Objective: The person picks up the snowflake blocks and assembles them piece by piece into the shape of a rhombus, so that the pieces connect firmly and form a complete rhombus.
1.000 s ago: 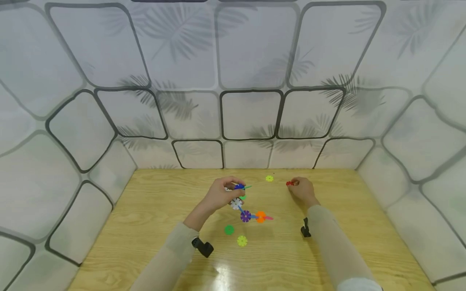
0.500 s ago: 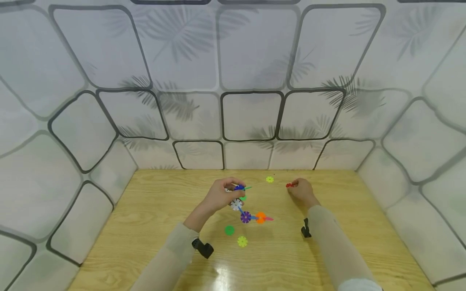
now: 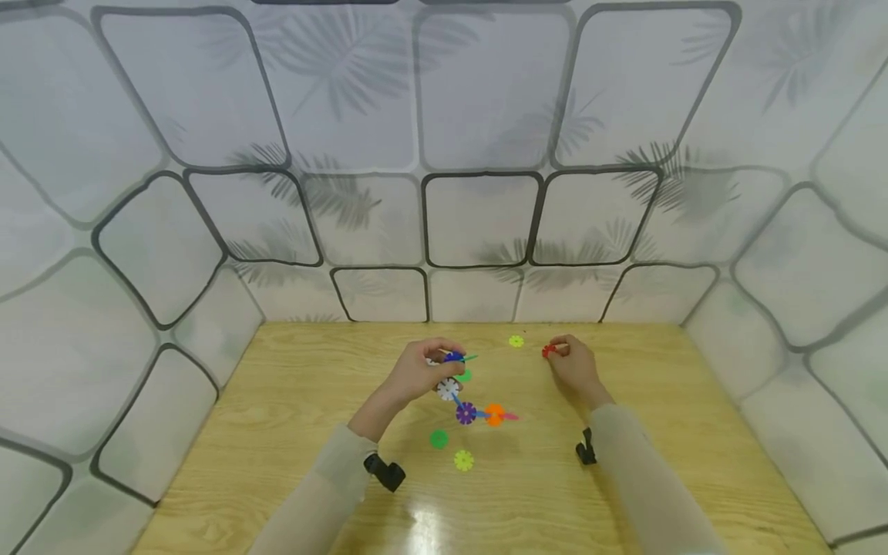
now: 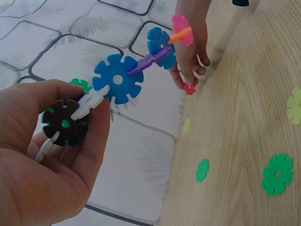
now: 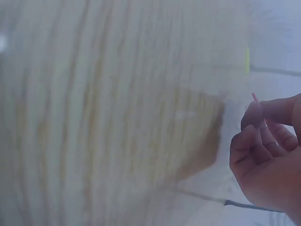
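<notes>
On the left, the fingers of the left hand (image 3: 425,374) are gripping one end of the chain of joined discs (image 3: 465,414), which extends beyond them toward the right. Farther right, the right hand (image 3: 576,366) pinches the red disc (image 3: 548,351), which sticks out from its fingertips.

Before me, the pale, wood-grained table (image 3: 312,370) carries, lying flat and apart from one another, a notched yellow disc (image 3: 516,341) near its far edge, a green disc (image 3: 465,376) closer to me, and, closer yet, a second green disc (image 3: 439,439) near a second yellow disc (image 3: 464,461).
</notes>
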`<state>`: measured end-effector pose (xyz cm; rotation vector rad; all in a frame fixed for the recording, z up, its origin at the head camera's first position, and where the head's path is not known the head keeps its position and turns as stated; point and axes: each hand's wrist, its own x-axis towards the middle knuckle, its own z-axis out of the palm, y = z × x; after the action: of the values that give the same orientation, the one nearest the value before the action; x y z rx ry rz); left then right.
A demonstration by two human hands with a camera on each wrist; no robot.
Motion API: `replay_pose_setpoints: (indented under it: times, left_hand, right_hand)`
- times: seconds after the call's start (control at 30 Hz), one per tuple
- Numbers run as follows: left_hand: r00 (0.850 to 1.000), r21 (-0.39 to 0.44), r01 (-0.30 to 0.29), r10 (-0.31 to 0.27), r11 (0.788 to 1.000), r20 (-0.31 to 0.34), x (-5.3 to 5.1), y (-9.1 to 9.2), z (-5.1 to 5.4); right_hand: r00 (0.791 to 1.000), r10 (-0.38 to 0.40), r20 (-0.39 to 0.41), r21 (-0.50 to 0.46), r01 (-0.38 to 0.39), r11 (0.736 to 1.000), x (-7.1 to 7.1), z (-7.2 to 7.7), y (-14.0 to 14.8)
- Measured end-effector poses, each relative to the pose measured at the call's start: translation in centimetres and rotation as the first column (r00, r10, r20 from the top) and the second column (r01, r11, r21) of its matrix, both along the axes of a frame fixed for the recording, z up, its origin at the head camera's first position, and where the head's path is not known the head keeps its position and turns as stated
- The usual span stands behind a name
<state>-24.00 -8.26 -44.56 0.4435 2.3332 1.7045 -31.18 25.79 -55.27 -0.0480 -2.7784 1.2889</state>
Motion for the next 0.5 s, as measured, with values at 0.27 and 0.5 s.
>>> replay_pose_setpoints:
  times: [0.27,0.5]
  left_hand:
    - [1.0,0.015,-0.003,0.003,1.0,0.004,-0.2,0.0,-0.2]
    - [1.0,0.01,-0.011,0.011,1.0,0.013,-0.3,-0.1,-0.5]
  right_hand:
    - [0.995,0.092,-0.027,-0.104,-0.094,0.99,1.4,3.1,-1.9]
    - [0.989,0.133,-0.064,-0.169,-0.142,0.975,2.6,5.2,-3.2]
